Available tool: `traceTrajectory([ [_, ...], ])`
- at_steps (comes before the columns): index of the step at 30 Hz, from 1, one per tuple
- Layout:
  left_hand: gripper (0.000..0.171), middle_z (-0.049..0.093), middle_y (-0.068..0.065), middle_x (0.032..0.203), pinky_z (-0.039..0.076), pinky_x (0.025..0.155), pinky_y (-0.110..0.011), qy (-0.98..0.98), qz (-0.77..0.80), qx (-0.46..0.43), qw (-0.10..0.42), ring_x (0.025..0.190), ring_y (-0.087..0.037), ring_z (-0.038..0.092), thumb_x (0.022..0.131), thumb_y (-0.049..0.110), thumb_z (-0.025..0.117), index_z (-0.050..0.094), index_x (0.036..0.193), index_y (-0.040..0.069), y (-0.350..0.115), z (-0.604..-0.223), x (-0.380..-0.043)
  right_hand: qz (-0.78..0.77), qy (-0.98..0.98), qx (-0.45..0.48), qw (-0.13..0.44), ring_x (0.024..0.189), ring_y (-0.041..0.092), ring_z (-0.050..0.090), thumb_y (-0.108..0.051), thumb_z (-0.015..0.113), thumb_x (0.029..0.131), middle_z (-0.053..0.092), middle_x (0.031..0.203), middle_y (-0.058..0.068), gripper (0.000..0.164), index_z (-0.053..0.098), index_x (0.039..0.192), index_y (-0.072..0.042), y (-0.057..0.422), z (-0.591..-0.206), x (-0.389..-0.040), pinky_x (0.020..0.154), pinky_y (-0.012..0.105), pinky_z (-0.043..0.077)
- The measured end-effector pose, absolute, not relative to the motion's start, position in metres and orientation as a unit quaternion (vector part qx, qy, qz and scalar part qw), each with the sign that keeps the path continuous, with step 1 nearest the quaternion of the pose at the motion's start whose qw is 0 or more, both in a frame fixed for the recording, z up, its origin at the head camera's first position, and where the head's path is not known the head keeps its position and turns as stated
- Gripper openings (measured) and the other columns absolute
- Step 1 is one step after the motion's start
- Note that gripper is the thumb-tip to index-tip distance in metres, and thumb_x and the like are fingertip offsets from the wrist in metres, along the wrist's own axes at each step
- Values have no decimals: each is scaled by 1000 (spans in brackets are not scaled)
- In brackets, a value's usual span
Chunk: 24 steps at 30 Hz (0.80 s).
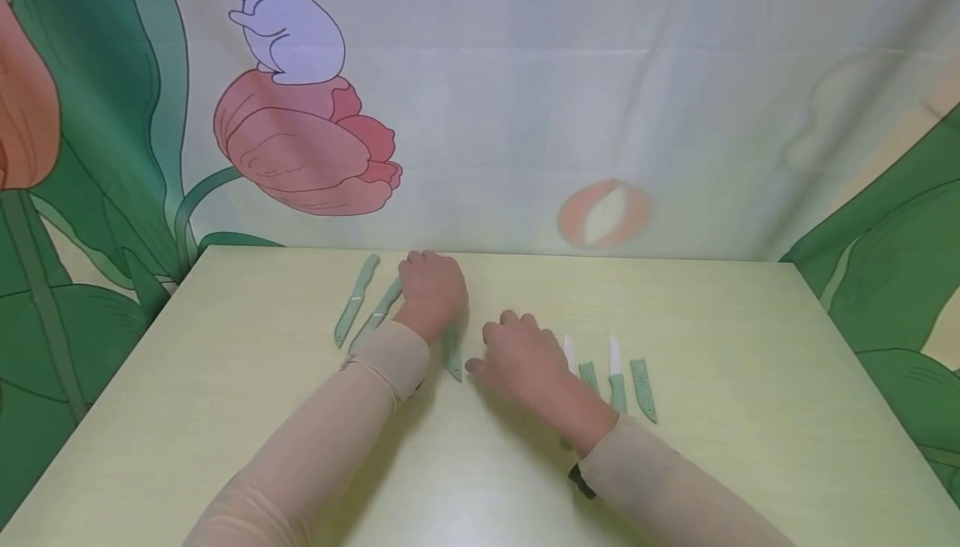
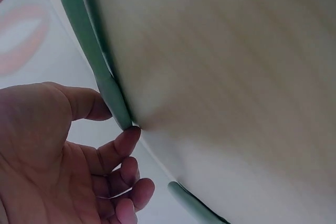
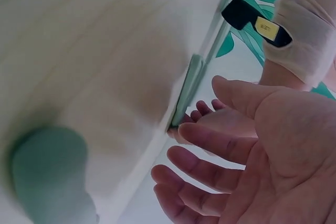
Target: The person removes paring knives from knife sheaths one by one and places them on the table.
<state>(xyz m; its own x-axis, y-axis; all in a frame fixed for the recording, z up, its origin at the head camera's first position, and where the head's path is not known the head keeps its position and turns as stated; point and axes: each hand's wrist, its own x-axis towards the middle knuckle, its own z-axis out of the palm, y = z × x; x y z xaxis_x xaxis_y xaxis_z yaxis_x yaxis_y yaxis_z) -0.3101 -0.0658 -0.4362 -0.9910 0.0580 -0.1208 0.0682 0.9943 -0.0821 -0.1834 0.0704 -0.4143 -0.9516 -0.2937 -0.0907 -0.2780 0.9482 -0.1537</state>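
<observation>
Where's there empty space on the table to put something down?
There's a big bare patch of table on the right, between the rightmost loose sheath and the table's right edge. Another lies near the person, between the two sleeves. It's crowded in the middle, around the left hand, the right hand and the green knives.

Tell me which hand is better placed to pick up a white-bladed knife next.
Probably the right hand: it holds nothing and is nearer the white-bladed knives. The left hand is farther away, pinching a sheathed green knife.
</observation>
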Motion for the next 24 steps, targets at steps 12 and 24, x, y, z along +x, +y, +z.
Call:
traceTrajectory([
  [12,35,62,-20,111,45,95,-49,997,-37,-4,67,107,-35,55,103,26,52,71,118,0,-56,-428,-297,-51,984,-159,54,92,28,50,-49,77,95,55,95,7,41,67,87,-9,57,-422,-182,77,46,51],
  [24,32,61,-18,104,45,95,-48,997,-34,-16,66,103,-34,55,105,27,50,71,107,3,-53,-429,-294,-30,985,-164,46,92,26,50,-31,73,97,54,96,7,29,66,81,-8,58,-423,-182,71,42,50],
])
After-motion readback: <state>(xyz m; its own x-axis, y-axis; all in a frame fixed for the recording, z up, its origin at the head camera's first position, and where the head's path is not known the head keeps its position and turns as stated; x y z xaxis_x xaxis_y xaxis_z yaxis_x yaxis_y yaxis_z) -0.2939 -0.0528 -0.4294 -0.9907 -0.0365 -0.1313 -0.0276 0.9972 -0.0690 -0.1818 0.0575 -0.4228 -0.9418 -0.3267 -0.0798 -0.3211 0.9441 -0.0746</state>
